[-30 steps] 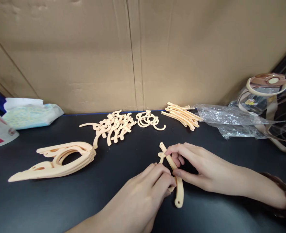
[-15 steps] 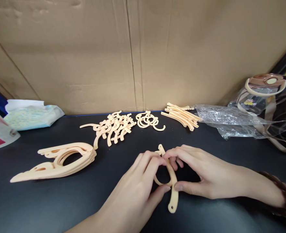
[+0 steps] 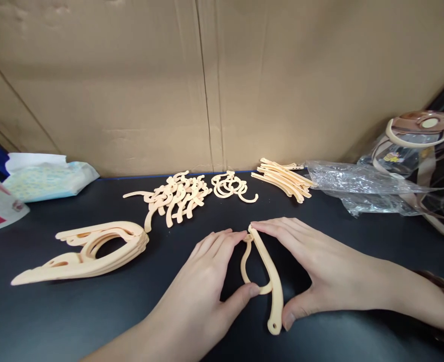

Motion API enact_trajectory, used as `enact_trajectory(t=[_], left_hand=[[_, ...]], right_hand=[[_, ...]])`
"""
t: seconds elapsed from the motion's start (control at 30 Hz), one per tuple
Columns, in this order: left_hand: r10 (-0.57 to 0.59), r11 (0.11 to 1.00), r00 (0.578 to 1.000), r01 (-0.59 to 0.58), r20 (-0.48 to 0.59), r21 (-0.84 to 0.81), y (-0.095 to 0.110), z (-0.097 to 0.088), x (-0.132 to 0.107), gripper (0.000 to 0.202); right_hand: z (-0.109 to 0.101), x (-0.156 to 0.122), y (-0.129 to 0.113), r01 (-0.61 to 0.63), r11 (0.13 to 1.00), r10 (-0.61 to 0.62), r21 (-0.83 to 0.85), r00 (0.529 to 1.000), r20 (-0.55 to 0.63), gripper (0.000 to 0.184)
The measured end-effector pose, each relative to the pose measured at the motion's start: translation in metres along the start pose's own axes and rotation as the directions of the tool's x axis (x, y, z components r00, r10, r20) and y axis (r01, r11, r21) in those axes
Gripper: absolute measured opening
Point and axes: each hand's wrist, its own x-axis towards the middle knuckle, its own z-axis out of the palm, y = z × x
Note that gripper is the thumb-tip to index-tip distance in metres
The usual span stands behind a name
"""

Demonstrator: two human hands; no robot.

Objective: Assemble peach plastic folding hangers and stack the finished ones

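Your left hand (image 3: 206, 274) is pinching the hook (image 3: 243, 264), your right hand (image 3: 320, 266) is clamping the bar (image 3: 273, 282), both lying on the table (image 3: 131, 311); you should be keeping their top ends aligned while pressing.

stacked hangers (image 3: 89, 251) mid left, tissue pack (image 3: 48, 178) left edge above them. loose curved pcs (image 3: 176, 196), hooks (image 3: 231, 187) & bars (image 3: 282, 180) centre frame by cardboard; plastic bag (image 3: 353, 188), bottle (image 3: 414, 146) far right.
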Motion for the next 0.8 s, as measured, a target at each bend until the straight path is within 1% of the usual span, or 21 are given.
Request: enact_trajectory(t=[0.17, 0.33, 0.47, 0.6, 0.8], left_hand=[[0.053, 0.994, 0.999, -0.052, 0.012, -0.095, -0.002, -0.005, 0.004, 0.058], [0.091, 0.986, 0.994, -0.080, 0.068, -0.143, -0.001, -0.011, 0.005, 0.060], [0.124, 0.977, 0.987, -0.104, 0.103, -0.184, -0.001, -0.016, 0.007, 0.061], [0.169, 0.970, 0.972, -0.134, 0.165, -0.203, 0.001, -0.020, 0.008, 0.062], [0.181, 0.971, 0.948, -0.130, 0.262, -0.200, 0.004, -0.030, 0.010, 0.064]], right_hand=[[0.001, -0.001, 0.001, -0.022, 0.999, 0.022, 0.034, 1.000, -0.011, 0.107], [0.002, -0.001, 0.000, -0.058, 0.997, 0.059, 0.043, 0.998, -0.021, 0.108], [0.003, -0.002, 0.001, -0.078, 0.995, 0.079, 0.057, 0.997, -0.006, 0.109], [0.001, -0.002, 0.001, -0.083, 0.993, 0.084, 0.089, 0.996, -0.008, 0.111], [-0.002, -0.001, 0.002, -0.107, 0.990, 0.106, 0.093, 0.994, 0.017, 0.109]])
